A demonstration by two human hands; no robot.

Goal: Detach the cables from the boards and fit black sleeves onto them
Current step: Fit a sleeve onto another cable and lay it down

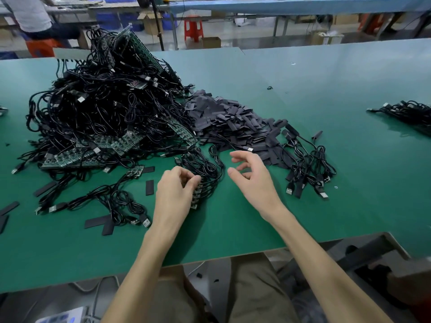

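Observation:
A tall heap of black USB cables on green boards (102,108) fills the left of the green table (233,229). Right of it lies a mound of flat black sleeves (228,120). My left hand (173,192) is closed on a narrow board strip (198,192) with several coiled cables (203,166) still attached. My right hand (253,176) hovers just right of that strip, fingers apart and holding nothing. A bunch of cables with sleeves (307,169) lies to the right of my right hand.
Loose cables (112,203) and stray sleeves (149,187) lie at the near left. Another cable bundle (405,110) rests at the far right edge. A person (30,12) sits behind the table at top left, near a red stool (193,27).

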